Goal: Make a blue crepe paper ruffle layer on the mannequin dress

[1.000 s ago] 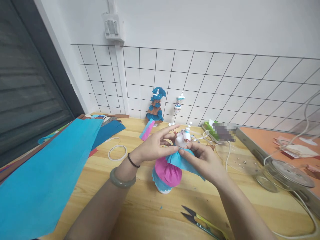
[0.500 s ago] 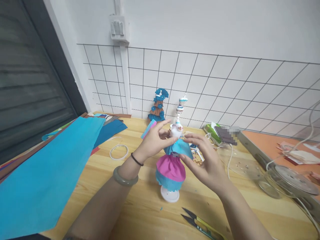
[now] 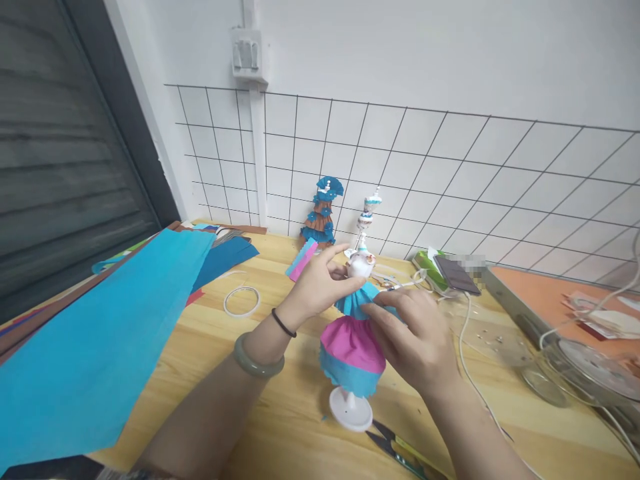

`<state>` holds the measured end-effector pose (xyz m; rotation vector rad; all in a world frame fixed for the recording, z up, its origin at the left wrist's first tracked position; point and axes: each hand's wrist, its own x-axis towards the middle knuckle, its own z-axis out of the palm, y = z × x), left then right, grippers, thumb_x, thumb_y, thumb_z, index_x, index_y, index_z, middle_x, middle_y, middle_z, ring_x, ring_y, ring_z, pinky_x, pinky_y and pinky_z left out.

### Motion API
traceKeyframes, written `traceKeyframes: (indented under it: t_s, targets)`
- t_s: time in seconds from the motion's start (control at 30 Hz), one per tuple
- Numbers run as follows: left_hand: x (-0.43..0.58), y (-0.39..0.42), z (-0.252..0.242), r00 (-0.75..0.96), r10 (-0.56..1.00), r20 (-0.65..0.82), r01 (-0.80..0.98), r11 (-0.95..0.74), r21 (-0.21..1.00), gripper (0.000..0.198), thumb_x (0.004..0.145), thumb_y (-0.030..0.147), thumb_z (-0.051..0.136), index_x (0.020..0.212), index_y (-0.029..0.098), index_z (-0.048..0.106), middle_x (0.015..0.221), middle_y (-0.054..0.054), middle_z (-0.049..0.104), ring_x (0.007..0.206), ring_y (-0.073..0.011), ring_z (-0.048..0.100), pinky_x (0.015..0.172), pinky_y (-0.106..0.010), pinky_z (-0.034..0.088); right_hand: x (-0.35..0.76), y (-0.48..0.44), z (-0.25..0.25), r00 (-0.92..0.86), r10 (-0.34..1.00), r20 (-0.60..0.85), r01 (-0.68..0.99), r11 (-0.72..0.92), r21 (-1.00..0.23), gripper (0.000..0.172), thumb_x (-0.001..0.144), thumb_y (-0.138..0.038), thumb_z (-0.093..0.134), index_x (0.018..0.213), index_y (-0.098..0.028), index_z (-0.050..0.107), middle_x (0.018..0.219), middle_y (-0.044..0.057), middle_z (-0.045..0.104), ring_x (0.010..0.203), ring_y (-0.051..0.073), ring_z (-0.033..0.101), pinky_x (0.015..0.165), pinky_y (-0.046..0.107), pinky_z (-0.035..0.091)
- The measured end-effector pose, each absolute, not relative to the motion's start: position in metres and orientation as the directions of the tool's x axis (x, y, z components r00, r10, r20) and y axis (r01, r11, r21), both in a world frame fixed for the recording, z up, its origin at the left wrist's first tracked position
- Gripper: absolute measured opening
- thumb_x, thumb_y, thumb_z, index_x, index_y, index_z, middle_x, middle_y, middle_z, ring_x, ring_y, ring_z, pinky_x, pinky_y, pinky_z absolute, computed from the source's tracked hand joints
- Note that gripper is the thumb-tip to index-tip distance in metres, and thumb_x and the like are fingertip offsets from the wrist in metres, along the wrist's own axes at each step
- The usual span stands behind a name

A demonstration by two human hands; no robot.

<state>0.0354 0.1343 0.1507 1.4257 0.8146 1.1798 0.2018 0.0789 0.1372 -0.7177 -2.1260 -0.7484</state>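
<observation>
My left hand is curled around the upper part of a white ornament stand, its thumb just under the round white ball. Below the ball hangs a gathered layer of blue crepe paper, and under that a pink skirt with a blue border. The stand's round white base shows at the bottom, the whole piece leaning slightly. From the right, my right hand pinches the blue crepe paper between thumb and fingers; part of that layer is hidden behind it.
Yellow-handled thread snips lie by the base. A roll of tape and large blue paper sheets are at left. Behind stand a blue-and-brown paper tree and a phone with a cable. A clear spool is at right.
My right hand has closed from spread fingers onto the blue crepe paper. The ornament has tilted, its base swinging towards me, close to the snips. The view has shifted slightly.
</observation>
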Motion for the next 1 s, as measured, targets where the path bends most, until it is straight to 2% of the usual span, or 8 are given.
traceKeyframes:
  t_s: [0.17, 0.33, 0.53, 0.83, 1.0]
  targets:
    - [0.0322, 0.1351, 0.1521, 0.281, 0.942, 0.183, -0.168, -0.139, 0.976, 0.074, 0.070, 0.017, 0.073, 0.136, 0.010, 0.041, 0.079, -0.004, 0.064, 0.072, -0.0138, 0.061, 0.064, -0.024, 0.048, 0.2016, 0.0769, 0.1360, -0.599, 0.217, 0.771, 0.641, 0.707, 0.299, 0.017, 0.084, -0.004, 0.057, 0.098, -0.012, 0.061, 0.088, 0.014, 0.063, 0.078, 0.022, 0.050, 0.063, 0.037, 0.041]
    - [0.0325, 0.1350, 0.1528, 0.274, 0.946, 0.176, -0.153, -0.138, 0.979, 0.073, 0.070, 0.016, 0.073, 0.136, 0.011, 0.042, 0.079, -0.004, 0.065, 0.075, -0.0154, 0.063, 0.066, -0.026, 0.049, 0.2023, 0.0767, 0.1338, -0.590, 0.188, 0.785, 0.616, 0.733, 0.288, 0.021, 0.084, -0.002, 0.056, 0.103, -0.009, 0.060, 0.093, 0.015, 0.061, 0.083, 0.023, 0.053, 0.065, 0.038, 0.046]
    - [0.0327, 0.1347, 0.1539, 0.295, 0.940, 0.173, -0.150, -0.134, 0.980, 0.071, 0.071, 0.016, 0.071, 0.136, 0.012, 0.042, 0.082, -0.006, 0.066, 0.074, -0.0144, 0.063, 0.067, -0.026, 0.048, 0.2018, 0.0779, 0.1318, -0.532, 0.225, 0.817, 0.698, 0.662, 0.273, 0.022, 0.083, -0.004, 0.058, 0.103, -0.012, 0.060, 0.095, 0.016, 0.060, 0.086, 0.025, 0.056, 0.066, 0.039, 0.047]
    - [0.0324, 0.1326, 0.1555, 0.285, 0.943, 0.175, -0.145, -0.138, 0.980, 0.073, 0.070, 0.016, 0.072, 0.136, 0.012, 0.041, 0.079, -0.004, 0.065, 0.071, -0.0136, 0.061, 0.063, -0.024, 0.048, 0.2002, 0.0766, 0.1320, -0.595, 0.209, 0.776, 0.614, 0.741, 0.271, 0.022, 0.085, -0.003, 0.054, 0.105, -0.010, 0.060, 0.094, 0.015, 0.064, 0.086, 0.024, 0.054, 0.070, 0.041, 0.049]
    - [0.0306, 0.1333, 0.1547, 0.272, 0.945, 0.183, -0.149, -0.147, 0.978, 0.073, 0.070, 0.015, 0.072, 0.136, 0.010, 0.040, 0.082, -0.005, 0.065, 0.077, -0.0143, 0.063, 0.068, -0.025, 0.049, 0.1987, 0.0760, 0.1305, -0.615, 0.204, 0.762, 0.577, 0.775, 0.258, 0.022, 0.086, -0.002, 0.051, 0.105, -0.009, 0.061, 0.095, 0.016, 0.067, 0.088, 0.026, 0.056, 0.069, 0.042, 0.048]
